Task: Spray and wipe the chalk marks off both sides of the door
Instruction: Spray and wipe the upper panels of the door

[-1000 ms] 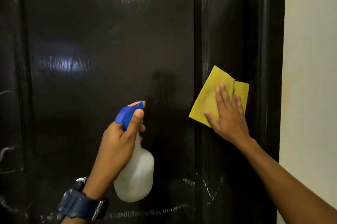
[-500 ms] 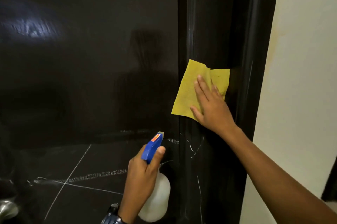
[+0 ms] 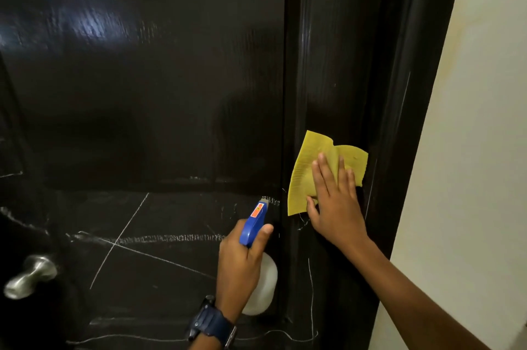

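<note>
Lower now on the door (image 3: 171,93), the right hand (image 3: 333,204) presses the cloth (image 3: 308,167) flat-fingered against the stile above the chalk (image 3: 159,238), while the left hand (image 3: 242,261) grips the sprayer (image 3: 253,227), nozzle aimed at those marks.

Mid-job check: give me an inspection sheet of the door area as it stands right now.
Surface: dark glossy door, upper panel looks clean, chalk marks across the lower panel and right stile.
Job's things: yellow cloth flat on the stile; spray bottle aimed at the door.
Clutter: nothing seen.
Grippers: left hand grips the bottle; right hand presses the cloth, fingers straight.
Cables: nothing seen.
Surroundings: metal door knob lower left; cream wall right; wristwatch on the left wrist.
</note>
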{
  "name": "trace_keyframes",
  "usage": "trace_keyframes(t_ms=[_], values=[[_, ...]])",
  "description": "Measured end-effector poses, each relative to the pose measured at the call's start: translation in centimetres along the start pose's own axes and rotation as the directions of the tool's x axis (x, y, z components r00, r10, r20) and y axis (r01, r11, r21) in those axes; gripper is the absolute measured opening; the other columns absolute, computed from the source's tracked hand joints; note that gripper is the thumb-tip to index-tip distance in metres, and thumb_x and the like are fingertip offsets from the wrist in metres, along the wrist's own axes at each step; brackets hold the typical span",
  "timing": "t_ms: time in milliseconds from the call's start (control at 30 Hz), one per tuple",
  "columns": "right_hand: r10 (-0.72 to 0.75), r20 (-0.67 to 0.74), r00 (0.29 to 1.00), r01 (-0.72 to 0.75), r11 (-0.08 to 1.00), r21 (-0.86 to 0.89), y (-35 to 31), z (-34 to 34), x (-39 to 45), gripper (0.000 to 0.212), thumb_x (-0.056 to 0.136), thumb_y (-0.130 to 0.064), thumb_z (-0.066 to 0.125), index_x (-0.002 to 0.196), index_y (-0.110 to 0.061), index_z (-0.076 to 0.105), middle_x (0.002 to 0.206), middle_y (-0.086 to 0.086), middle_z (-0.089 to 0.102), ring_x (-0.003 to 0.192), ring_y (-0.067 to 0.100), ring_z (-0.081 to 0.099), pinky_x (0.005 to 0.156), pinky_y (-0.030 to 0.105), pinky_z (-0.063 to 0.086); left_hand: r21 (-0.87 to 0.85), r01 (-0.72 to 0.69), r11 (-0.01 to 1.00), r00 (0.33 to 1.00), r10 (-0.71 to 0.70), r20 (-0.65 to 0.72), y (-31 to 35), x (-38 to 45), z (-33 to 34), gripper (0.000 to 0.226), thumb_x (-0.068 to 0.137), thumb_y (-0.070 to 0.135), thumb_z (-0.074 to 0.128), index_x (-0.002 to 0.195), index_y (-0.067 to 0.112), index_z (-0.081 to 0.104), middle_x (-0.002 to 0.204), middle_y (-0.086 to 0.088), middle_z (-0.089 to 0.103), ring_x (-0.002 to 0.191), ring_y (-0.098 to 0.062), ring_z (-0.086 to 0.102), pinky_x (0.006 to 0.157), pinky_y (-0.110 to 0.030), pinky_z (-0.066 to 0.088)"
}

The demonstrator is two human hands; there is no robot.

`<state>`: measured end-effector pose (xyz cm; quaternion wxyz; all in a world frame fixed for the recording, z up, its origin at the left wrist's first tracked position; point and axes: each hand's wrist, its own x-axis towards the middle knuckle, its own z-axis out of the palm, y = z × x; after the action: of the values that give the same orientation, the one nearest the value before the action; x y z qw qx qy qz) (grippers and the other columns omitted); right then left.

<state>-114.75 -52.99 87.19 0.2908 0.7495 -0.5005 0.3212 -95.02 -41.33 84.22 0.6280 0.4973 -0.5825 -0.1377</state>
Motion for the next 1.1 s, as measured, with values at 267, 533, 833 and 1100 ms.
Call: trace_keyframes(t_ms=[267,533,833,1100], values=[[-0.024,0.11,0.994,0.022,1.0,0.018,-0.7,2.6,-5.8,0.094,0.087,-0.038,0.069,0.159,-0.007,0.017,0.169,0.013,0.001,0.154,0.039,-0.002,0.122,0.059,0.017,0.047,-0.023,0.999,0.999,0.024,-0.028,-2.1,-1.0,1.0,0.058,0.082,0.083,0.046,0.086,0.027,0.06,0.074,0.014,0.059,0.065,-0.008,0.057,0.062,-0.014,0.042],[0.025,0.186,0.982,-0.052,0.988,0.145,-1.2,4.1,-8.6,0.098,0.085,-0.04,0.072,0.16,-0.015,0.014,0.169,0.007,0.0,0.155,0.03,-0.004,0.122,0.058,0.016,0.009,-0.002,1.0,0.999,0.003,-0.043,-3.5,-1.8,0.5,0.06,0.082,0.083,0.047,0.088,0.025,0.06,0.076,0.013,0.059,0.064,-0.007,0.055,0.062,-0.013,0.043],[0.023,0.17,0.985,-0.048,0.989,0.141,-1.2,4.8,-8.5,0.099,0.084,-0.037,0.074,0.16,-0.013,0.016,0.169,0.008,0.0,0.155,0.033,0.001,0.123,0.052,0.006,0.044,-0.008,0.999,0.996,0.004,0.093,-4.1,-1.9,0.2,0.067,0.082,0.086,0.044,0.082,0.022,0.062,0.068,-0.002,0.058,0.063,-0.014,0.057,0.061,-0.019,0.045],[0.036,0.161,0.986,-0.059,0.988,0.14,-1.2,5.1,-8.6,0.098,0.086,-0.038,0.072,0.161,-0.016,0.014,0.169,0.006,0.001,0.155,0.032,0.001,0.123,0.056,0.013,0.008,-0.016,1.0,0.997,0.015,0.077,-4.1,-1.0,-1.5,0.07,0.081,0.084,0.048,0.089,0.017,0.065,0.069,0.004,0.059,0.061,-0.013,0.056,0.061,-0.017,0.043]])
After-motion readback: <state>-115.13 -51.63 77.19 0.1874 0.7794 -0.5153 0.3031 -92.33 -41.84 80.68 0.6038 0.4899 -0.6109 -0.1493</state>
